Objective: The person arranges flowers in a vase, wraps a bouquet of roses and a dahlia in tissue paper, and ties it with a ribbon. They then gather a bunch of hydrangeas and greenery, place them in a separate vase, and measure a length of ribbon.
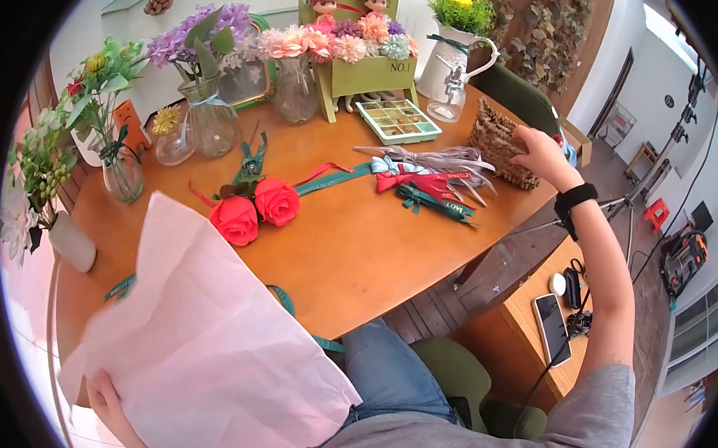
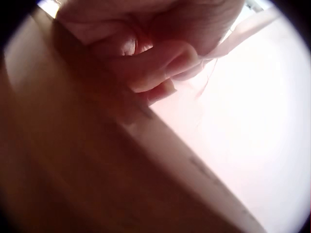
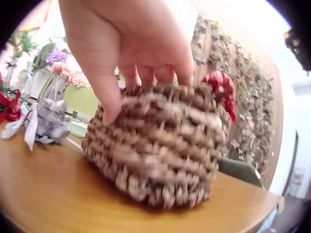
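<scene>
In the head view a large pale pink sheet of wrapping paper (image 1: pixel 218 330) covers the near left of the table and hangs toward the lap. My left hand (image 1: pixel 108 405) grips its lower left edge; the left wrist view shows the fingers (image 2: pixel 160 73) curled at the paper. At the table's right end, my right hand (image 1: pixel 540 158) grips a brown woven basket (image 1: pixel 500 150) by its rim. The right wrist view shows the thumb on the basket's outer wall and the other fingers over the rim. The basket looks tilted, and something red and shiny (image 3: pixel 222 92) shows at its rim.
Two red roses (image 1: pixel 257 211) lie mid-table by green ribbon. Tied ribbon bows (image 1: pixel 421 183) lie left of the basket. Vases of flowers (image 1: pixel 211 121), a green flower box (image 1: pixel 373 76) and a sectioned tray (image 1: pixel 397 121) stand behind. A phone (image 1: pixel 552 328) rests on a side cabinet.
</scene>
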A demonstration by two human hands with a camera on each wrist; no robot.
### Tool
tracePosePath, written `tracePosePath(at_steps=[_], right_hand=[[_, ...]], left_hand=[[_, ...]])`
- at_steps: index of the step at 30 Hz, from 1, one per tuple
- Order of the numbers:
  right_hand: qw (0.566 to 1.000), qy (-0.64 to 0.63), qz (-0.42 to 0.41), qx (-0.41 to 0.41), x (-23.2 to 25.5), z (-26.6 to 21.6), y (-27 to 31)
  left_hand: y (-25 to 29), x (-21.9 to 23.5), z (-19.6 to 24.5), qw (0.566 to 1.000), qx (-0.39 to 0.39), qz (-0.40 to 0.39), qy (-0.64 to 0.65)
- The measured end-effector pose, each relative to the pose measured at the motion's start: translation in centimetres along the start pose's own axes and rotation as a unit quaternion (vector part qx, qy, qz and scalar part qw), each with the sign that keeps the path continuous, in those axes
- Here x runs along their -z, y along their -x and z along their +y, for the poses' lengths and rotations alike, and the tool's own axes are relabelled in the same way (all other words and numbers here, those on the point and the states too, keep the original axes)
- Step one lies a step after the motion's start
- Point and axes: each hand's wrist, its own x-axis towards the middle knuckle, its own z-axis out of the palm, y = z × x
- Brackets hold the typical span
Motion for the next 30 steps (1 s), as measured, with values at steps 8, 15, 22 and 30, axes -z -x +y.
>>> tracePosePath(at_steps=[8,15,22,30], right_hand=[[0.956,-0.179,-0.135,0.188,1.0,-10.3,-2.3],[0.951,-0.108,-0.231,0.177,-2.2,-11.9,-3.2],[0.950,-0.200,-0.112,0.214,-3.6,-12.1,-1.3],[0.936,-0.321,-0.046,0.139,-1.7,-10.1,-2.1]], left_hand=[[-1.4,-1.6,0.1,0.999,0.030,-0.020,0.030],[-1.0,-1.1,0.2,1.000,0.002,-0.012,0.018],[-0.4,-2.4,0.9,0.998,0.037,0.040,0.038],[-0.4,-2.5,0.8,0.996,0.045,0.059,0.041]])
